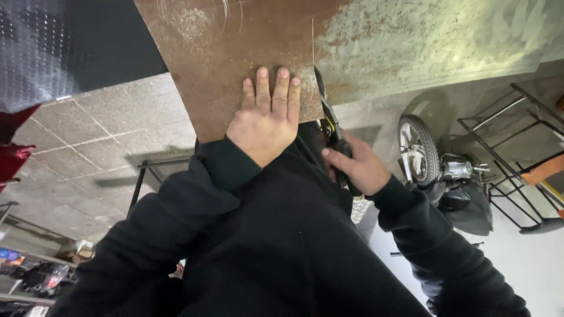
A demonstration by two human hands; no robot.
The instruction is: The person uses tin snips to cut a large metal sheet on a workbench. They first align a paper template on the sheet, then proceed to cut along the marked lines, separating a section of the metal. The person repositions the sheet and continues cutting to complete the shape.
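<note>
You are pressing your left hand (267,120) spread flat on the rusty metal sheet (235,53) — right hand (358,167) is gripping the snips (329,120) at its near edge; keep fingers left of the cut line.

Single head-worn view, looking steeply down, close over both arms and a rusty metal sheet (235,53)

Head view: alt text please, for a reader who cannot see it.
A person in black sleeves presses the left hand flat on a rusty metal sheet while the right hand grips metal shears at the sheet's edge. A motorbike stands on the tiled floor behind.
</note>
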